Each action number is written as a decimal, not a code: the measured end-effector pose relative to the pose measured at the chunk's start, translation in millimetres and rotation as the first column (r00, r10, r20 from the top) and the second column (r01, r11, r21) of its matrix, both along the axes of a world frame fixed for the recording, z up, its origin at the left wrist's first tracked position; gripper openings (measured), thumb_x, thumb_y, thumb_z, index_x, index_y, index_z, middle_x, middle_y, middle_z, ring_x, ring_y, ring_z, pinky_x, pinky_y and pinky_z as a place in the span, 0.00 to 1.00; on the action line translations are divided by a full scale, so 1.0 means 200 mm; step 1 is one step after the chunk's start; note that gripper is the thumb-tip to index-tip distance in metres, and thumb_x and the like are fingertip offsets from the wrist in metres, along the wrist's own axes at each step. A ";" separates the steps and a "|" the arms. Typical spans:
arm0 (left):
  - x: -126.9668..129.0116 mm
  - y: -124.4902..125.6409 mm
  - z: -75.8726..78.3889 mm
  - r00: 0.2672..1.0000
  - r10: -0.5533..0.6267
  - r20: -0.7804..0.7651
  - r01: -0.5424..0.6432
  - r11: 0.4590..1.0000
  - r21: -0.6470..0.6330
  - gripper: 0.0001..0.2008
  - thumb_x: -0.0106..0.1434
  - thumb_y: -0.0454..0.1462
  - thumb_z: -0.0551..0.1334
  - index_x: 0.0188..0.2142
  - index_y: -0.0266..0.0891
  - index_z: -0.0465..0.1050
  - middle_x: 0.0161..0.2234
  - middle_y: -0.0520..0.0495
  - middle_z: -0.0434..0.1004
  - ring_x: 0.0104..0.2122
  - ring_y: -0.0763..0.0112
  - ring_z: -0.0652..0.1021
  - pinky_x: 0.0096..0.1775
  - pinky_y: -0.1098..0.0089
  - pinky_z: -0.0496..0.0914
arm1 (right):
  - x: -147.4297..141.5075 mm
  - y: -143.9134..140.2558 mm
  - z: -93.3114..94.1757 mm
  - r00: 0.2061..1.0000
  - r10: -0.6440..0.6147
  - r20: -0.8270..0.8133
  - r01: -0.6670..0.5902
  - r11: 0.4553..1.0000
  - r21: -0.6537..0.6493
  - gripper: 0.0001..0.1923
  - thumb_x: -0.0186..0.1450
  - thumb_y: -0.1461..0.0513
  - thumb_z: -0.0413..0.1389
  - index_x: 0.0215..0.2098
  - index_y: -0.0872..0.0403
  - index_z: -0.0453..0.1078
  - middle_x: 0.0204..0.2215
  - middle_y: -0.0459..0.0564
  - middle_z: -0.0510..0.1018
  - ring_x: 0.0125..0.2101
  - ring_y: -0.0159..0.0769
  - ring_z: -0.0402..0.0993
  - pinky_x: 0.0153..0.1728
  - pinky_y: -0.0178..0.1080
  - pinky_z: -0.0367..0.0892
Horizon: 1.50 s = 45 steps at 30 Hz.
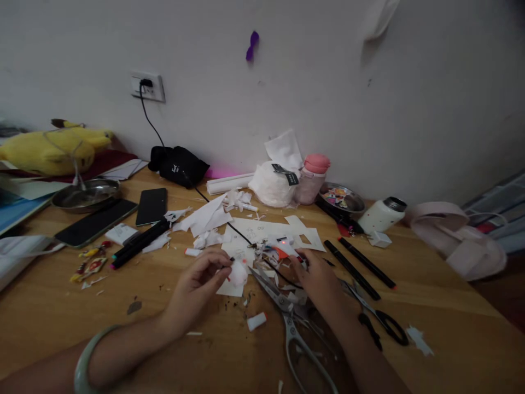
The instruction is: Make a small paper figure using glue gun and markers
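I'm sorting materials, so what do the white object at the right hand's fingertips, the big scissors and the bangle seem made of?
White object: perhaps plastic, from its flat, pale surface; too blurred to be sure.
Big scissors: metal, probably steel, with a silvery grey sheen throughout.
Bangle: perhaps jade, being pale green and smooth; glass or plastic could look alike.

From eight o'clock our left arm [141, 340] extends, left hand [199, 279] pinched; from five, our right arm [361, 342], right hand [320, 278] curled.

A wooden table [41, 317] bears paper scraps [207, 216], metal scissors [286, 303], markers [351, 270].
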State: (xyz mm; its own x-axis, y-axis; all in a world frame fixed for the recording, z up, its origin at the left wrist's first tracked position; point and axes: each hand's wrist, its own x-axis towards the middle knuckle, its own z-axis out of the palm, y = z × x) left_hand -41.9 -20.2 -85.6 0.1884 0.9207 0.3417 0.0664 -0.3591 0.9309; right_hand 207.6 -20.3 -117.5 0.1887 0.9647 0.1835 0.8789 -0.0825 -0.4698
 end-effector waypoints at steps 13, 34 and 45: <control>0.04 -0.06 -0.06 0.996 -0.084 -0.010 0.083 0.992 -0.097 0.02 0.54 0.32 0.60 0.29 0.40 0.69 0.32 0.49 0.69 0.34 0.70 0.70 0.37 0.71 0.65 | -0.31 -0.20 0.17 0.714 0.423 -0.558 -0.452 0.887 0.094 0.08 0.56 0.58 0.55 0.25 0.56 0.69 0.20 0.44 0.66 0.22 0.27 0.59 0.22 0.30 0.54; 0.11 -0.06 -0.08 0.863 -0.223 0.454 0.476 0.662 -0.579 0.14 0.45 0.32 0.66 0.29 0.38 0.64 0.27 0.54 0.72 0.25 0.77 0.71 0.31 0.74 0.65 | -0.28 -0.17 0.10 0.700 0.175 -0.692 -0.146 0.984 0.101 0.15 0.58 0.53 0.51 0.31 0.58 0.68 0.26 0.50 0.72 0.27 0.33 0.67 0.28 0.33 0.63; 0.10 -0.06 -0.04 0.827 -0.052 0.560 0.486 0.567 -0.665 0.10 0.48 0.29 0.65 0.31 0.34 0.69 0.30 0.49 0.73 0.28 0.76 0.73 0.33 0.75 0.66 | -0.23 -0.15 0.08 0.635 0.172 -0.753 -0.127 0.985 0.117 0.21 0.61 0.50 0.45 0.18 0.55 0.52 0.14 0.41 0.52 0.15 0.25 0.49 0.15 0.29 0.50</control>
State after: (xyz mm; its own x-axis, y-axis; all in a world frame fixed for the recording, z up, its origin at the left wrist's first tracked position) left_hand -21.9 -32.3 -93.6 0.5063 0.7934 -0.3379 -0.3833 0.5580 0.7360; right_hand 162.0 -49.7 -100.8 0.1370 0.9865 0.0900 0.2110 0.0597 -0.9757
